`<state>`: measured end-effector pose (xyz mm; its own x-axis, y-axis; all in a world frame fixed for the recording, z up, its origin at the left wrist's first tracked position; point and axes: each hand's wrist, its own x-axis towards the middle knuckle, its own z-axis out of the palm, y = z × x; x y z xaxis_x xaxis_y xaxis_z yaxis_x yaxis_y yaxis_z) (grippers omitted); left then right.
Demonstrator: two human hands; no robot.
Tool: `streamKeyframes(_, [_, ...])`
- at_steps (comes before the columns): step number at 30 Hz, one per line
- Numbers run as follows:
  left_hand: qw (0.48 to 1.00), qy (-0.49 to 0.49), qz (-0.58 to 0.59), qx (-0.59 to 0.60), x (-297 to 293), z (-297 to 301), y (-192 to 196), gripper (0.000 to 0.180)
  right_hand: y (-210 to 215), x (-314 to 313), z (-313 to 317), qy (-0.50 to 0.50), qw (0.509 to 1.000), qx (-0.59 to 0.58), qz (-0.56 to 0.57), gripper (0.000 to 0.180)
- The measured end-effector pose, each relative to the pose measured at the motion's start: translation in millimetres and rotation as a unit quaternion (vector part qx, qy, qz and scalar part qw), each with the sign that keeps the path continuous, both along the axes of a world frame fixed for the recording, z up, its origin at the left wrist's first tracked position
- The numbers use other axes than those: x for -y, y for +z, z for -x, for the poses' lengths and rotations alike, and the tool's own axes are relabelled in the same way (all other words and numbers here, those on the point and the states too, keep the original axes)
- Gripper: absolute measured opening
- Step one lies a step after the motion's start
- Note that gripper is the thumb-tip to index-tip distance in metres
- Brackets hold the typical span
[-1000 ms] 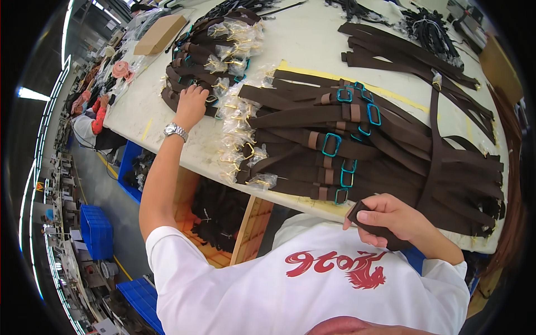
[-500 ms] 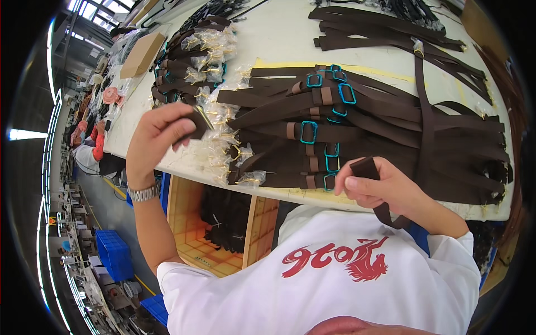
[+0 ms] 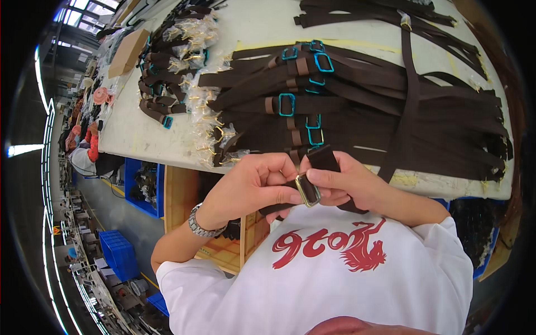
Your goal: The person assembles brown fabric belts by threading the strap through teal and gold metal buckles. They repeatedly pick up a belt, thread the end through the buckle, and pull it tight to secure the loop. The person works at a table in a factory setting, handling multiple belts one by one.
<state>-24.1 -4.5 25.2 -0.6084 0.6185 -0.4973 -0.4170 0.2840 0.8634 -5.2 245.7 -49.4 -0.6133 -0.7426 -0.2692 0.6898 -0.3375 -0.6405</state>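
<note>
Seen from the head camera looking down, both hands meet just below the near edge of a pale worktable [image 3: 245, 33], over the person's white shirt with its red print.

At centre, the left hand [image 3: 254, 187] is curled closed, its fingertips pinching a small gold-coloured rectangular buckle [image 3: 307, 190]. A metal wristwatch [image 3: 202, 223] sits on that wrist. From the other side the right hand [image 3: 349, 184] is also closed, thumb and fingers gripping the end of a dark brown strap [image 3: 324, 159] and touching the same buckle. The strap's end stands up above the right thumb, and more of it shows below the hands, against the shirt. Whether the strap already passes through the buckle cannot be told.

On the table just beyond the hands lies a broad heap of brown straps [image 3: 391, 117], several carrying teal rectangular buckles [image 3: 286, 104]. One long strap runs across the heap from the far side to the near edge. Along the heap's left side sit clear plastic bags of small gold fittings [image 3: 206, 120]. Further left is a second, smaller pile of straps [image 3: 164, 67], and beyond it a piece of brown cardboard [image 3: 127, 51].

Under the table, on the left, blue plastic crates [image 3: 118, 254] stand on the floor.
</note>
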Motion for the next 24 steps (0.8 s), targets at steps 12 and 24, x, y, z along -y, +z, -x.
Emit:
streamKeyframes(12, [0.763, -0.038, 0.171, -0.622, -38, -33, -39, 0.063, 12, -15, -12, -0.087, 0.963, -0.111, -0.23, 0.024])
streamKeyframes(24, [0.828, 0.065, 0.115, -0.544, -40, -52, -61, 0.061, 4, -20, -35, -0.132, 0.989, 0.027, -0.064, 0.024])
